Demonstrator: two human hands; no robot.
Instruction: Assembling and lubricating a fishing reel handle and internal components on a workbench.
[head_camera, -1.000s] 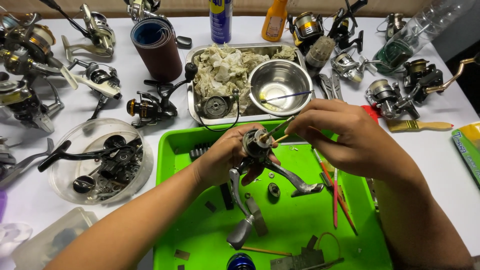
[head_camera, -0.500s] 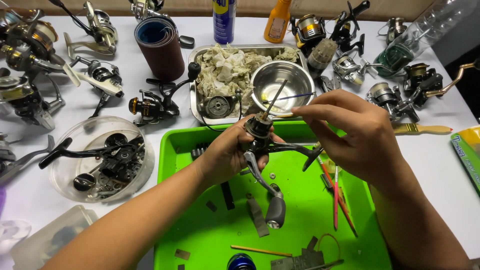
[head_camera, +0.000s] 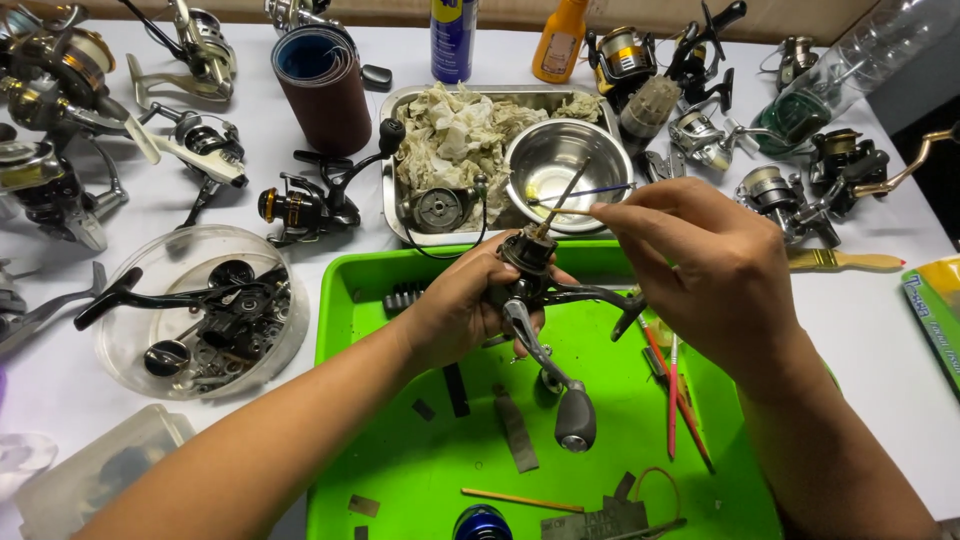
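Note:
My left hand (head_camera: 455, 310) grips a dark spinning fishing reel body (head_camera: 527, 270) over the green tray (head_camera: 345, 300). The reel's crank handle with its grey knob (head_camera: 575, 415) hangs down toward the tray floor. A thin metal shaft (head_camera: 560, 200) sticks up from the reel's top. My right hand (head_camera: 705, 275) hovers just right of the reel, fingertips pinched near the top of that shaft. Whether they hold a small part there I cannot tell.
A metal tray (head_camera: 400, 160) behind holds crumpled rags, a round part and a steel bowl (head_camera: 565, 165) with brushes. Many other reels lie around the white table. A clear dish (head_camera: 200, 310) of parts sits left; a sandpaper roll (head_camera: 322, 85), spray can (head_camera: 452, 38) and orange bottle (head_camera: 560, 40) stand behind.
The reel was turned upright, its handle swinging down over the tray. My right hand lifted from the reel body to the shaft's tip.

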